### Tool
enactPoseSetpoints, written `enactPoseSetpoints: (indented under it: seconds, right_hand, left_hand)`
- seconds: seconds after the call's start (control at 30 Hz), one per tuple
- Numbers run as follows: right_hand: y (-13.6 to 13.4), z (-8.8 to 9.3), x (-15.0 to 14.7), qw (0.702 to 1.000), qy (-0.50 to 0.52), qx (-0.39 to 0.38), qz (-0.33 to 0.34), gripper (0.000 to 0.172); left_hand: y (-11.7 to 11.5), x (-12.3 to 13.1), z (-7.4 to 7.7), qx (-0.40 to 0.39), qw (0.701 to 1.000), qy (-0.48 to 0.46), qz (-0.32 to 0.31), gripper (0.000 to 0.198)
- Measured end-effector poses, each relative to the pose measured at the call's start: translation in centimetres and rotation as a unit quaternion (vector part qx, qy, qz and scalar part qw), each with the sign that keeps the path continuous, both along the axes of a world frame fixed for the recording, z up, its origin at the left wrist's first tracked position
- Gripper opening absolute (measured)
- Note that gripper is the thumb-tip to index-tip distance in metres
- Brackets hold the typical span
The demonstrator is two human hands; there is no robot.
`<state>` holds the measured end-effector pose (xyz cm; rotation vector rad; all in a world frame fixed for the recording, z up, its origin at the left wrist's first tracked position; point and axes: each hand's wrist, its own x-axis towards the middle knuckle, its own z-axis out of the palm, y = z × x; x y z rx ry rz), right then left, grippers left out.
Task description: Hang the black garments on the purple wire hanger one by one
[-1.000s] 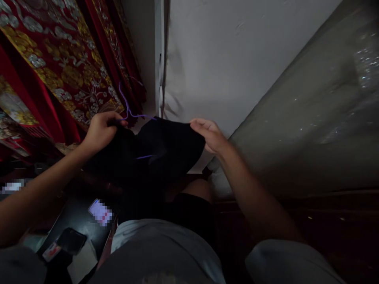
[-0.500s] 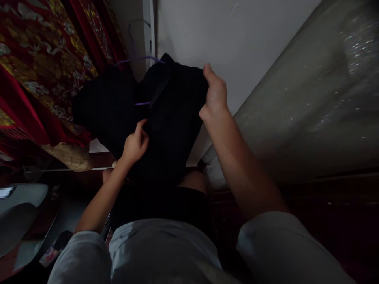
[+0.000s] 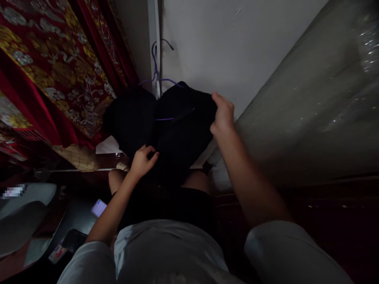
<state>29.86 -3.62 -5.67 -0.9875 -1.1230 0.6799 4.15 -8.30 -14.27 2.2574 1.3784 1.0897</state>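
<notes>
A black garment [image 3: 166,130] hangs on a thin purple hanger [image 3: 156,75] in front of me, against a white wall. My right hand [image 3: 222,113] is closed, pinching the garment's upper right edge. Lower down, my left hand [image 3: 142,161] grips the front of the fabric near the middle with curled fingers. The hanger's hook [image 3: 166,42] rises beside a white vertical frame [image 3: 154,47]; what it hangs from is unclear.
A red and gold patterned cloth [image 3: 56,67] hangs at the left. A grey sparkly surface [image 3: 310,106] slopes at the right. Below left lie a lit phone [image 3: 98,207], a dark phone [image 3: 72,240] and a woven item [image 3: 75,157]. My bare knees show under the garment.
The garment and hanger sit lower in view than half a second ago, and my right hand came down with them. A second ago my left hand held the top left; now it grips the front.
</notes>
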Motion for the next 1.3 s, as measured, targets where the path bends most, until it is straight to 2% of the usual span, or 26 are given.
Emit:
enactPoseSetpoints:
  seconds: [0.1,0.17,0.23,0.3,0.37,0.43,0.5,0.57,0.63,0.7,0.8,0.9,1.1,1.3]
  right_hand:
    - [-1.8,-3.7,-2.4,0.999,0.021,-0.015,-0.023,0.038]
    - [-3.5,-6.8,-4.2,0.996,0.046,-0.013,-0.076,0.038]
    - [-5.3,-10.0,-6.2,0.989,0.062,-0.008,-0.133,0.034]
    - [-7.0,-12.4,-8.0,0.994,0.024,-0.048,-0.091,0.029]
    - [-8.1,-13.7,-9.3,0.996,-0.012,-0.075,-0.055,0.023]
    - [-8.6,-13.6,-10.1,0.996,-0.046,-0.081,-0.014,0.018]
    - [-8.7,-12.8,-10.5,0.994,-0.065,-0.078,0.027,0.017]
    - [-8.7,-12.1,-10.9,0.994,-0.055,-0.083,0.045,0.021]
    - [-8.7,-12.0,-11.3,0.995,-0.03,-0.089,0.035,0.025]
    - [-8.7,-12.3,-11.4,0.996,-0.011,-0.085,0.03,0.026]
    - [-8.5,-13.0,-11.3,0.996,-0.015,-0.063,0.068,0.023]
    - [-8.2,-13.3,-10.9,0.995,-0.026,-0.039,0.085,0.024]
    - [-7.9,-13.3,-9.8,0.997,-0.034,-0.046,0.045,0.023]
    - [-7.7,-12.2,-8.6,0.994,-0.101,0.037,0.007,0.018]
  left_hand:
    - [-0.8,2.6,-2.1,-0.018,0.996,-0.082,0.028,0.006]
    - [-1.4,5.2,-3.7,-0.03,0.986,-0.154,0.047,0.003]
    - [-2.0,7.6,-5.1,-0.039,0.972,-0.225,0.057,0.009]
    - [-2.6,8.8,-6.0,-0.047,0.955,-0.287,0.061,0.024]
    - [-3.0,8.3,-6.2,-0.051,0.939,-0.336,0.058,0.046]
    - [-3.2,6.8,-5.9,-0.053,0.928,-0.365,0.058,0.068]
    - [-3.2,5.0,-5.4,-0.055,0.924,-0.375,0.059,0.076]
    - [-3.4,3.9,-4.8,-0.059,0.924,-0.375,0.048,0.066]
    - [-3.8,3.6,-4.6,-0.065,0.922,-0.382,0.028,0.049]
    - [-4.1,3.8,-4.7,-0.067,0.917,-0.392,0.023,0.036]
    - [-4.5,4.0,-5.3,-0.054,0.91,-0.41,0.042,0.025]
    - [-4.4,3.8,-5.8,-0.032,0.905,-0.422,0.042,0.025]
    - [-4.2,4.2,-6.0,-0.049,0.905,-0.421,0.016,0.028]
    - [-4.0,6.0,-5.7,-0.051,0.895,-0.444,0.0,0.028]
